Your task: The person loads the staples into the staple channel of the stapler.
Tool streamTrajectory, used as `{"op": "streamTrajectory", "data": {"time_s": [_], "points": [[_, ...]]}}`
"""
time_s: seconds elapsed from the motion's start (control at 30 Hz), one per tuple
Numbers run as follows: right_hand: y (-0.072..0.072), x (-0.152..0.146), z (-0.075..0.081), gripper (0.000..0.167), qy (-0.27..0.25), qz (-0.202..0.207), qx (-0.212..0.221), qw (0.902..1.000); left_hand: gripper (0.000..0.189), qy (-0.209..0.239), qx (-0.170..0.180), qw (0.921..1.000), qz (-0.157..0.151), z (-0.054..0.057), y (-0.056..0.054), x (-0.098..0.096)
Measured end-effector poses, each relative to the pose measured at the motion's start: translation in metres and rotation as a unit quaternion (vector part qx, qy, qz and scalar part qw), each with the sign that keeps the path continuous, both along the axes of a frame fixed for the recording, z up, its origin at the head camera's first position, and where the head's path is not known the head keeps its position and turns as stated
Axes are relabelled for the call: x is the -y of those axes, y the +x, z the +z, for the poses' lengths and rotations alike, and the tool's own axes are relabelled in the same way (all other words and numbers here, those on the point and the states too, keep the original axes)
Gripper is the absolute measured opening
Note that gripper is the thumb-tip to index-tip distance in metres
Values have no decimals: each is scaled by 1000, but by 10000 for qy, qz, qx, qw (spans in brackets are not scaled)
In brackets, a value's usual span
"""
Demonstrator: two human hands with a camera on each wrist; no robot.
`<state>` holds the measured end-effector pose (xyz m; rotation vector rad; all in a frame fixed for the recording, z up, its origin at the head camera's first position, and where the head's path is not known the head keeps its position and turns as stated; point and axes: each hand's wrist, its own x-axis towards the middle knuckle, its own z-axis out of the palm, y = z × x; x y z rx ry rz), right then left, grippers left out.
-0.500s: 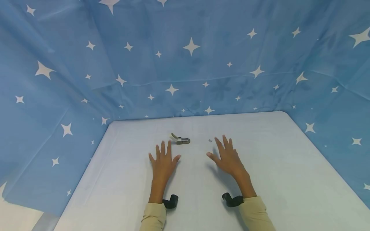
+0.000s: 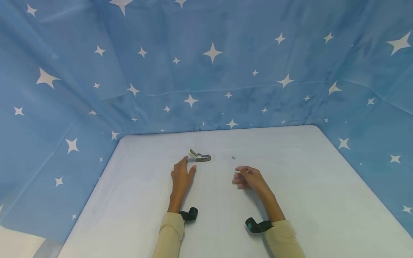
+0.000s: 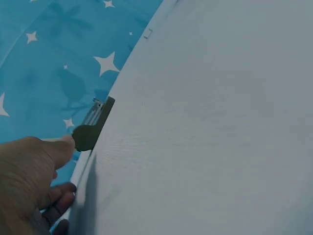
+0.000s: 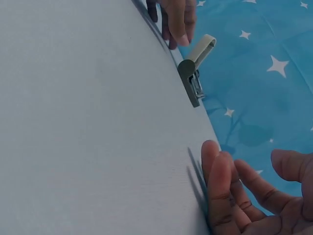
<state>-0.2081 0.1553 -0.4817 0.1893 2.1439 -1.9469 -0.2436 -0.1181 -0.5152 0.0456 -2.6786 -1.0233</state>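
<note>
A small stapler (image 2: 203,158) lies on the white table with its pale top arm swung up and the metal magazine bare. My left hand (image 2: 181,179) hovers just left of it, fingers loosely bent and holding nothing. In the left wrist view the thumb overlaps the raised end of the stapler (image 3: 88,137); the right wrist view shows a gap between the fingertips and its arm (image 4: 204,48). A tiny strip of staples (image 2: 233,157) rests to the right of the stapler. Nearer to me is my right hand (image 2: 251,177), turned on its side, fingers loosely curled with nothing in them.
A blue curtain with white stars (image 2: 206,71) hangs behind the table and along both sides. The white tabletop (image 2: 219,222) stretches toward me around both arms. Each wrist carries a black camera mount, such as the right one (image 2: 258,225).
Both hands were spread flat with straight fingers; now their fingers are bent. The right hand has drawn back from the staples and turned on its side. The stapler and staples lie as before.
</note>
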Motion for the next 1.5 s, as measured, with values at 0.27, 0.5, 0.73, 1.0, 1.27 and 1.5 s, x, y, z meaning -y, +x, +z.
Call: {"op": "streamTrajectory", "data": {"time_s": [0.27, 0.5, 0.73, 1.0, 1.27, 1.5], "points": [[-1, 3, -11, 42, 30, -42, 207, 9998, 53, 715, 106, 9974, -55, -1, -23, 1], [-1, -5, -11, 38, -110, -5, 204, 9997, 30, 908, 32, 9958, 70, 0, -32, -9], [-1, -6, -11, 38, -238, 27, 222, 9995, 25, 1002, 81, 9945, -279, 2, -25, -9], [-1, -5, -14, 39, -189, 28, 181, 9997, 27, 835, 175, 9918, -950, 2, -14, -15], [0, -4, -14, 40, -79, 10, 98, 9999, 29, 735, 61, 9921, -1018, 0, -8, -22], [-1, -1, -12, 44, 131, -83, 123, 9998, 28, 686, 59, 9910, -1149, 0, -9, -22]]}}
